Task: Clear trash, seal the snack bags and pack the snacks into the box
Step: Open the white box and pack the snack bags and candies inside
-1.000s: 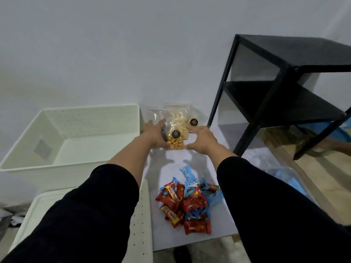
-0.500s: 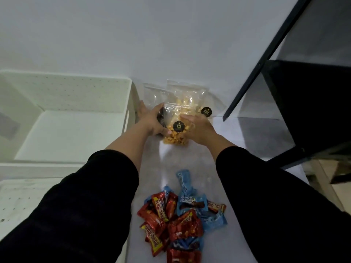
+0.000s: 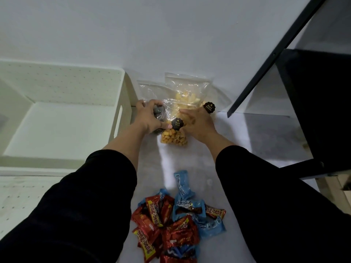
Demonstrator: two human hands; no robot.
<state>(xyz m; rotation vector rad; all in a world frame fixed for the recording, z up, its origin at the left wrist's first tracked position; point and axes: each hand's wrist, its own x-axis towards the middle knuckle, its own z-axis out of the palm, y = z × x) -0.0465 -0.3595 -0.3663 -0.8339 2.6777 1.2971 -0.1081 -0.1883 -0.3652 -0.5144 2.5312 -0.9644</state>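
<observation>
A clear snack bag (image 3: 173, 130) of orange crackers lies on the tabletop (image 3: 247, 141) at the far wall, just right of the white box (image 3: 121, 103). Left hand (image 3: 152, 118) and right hand (image 3: 199, 124) grip its sides, fingers closed on plastic. Candy wrappers (image 3: 176, 224) lie heaped nearer.

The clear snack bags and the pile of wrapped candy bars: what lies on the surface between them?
In the head view, nothing: bare pale surface separates the snack bags from the candy bars.
</observation>
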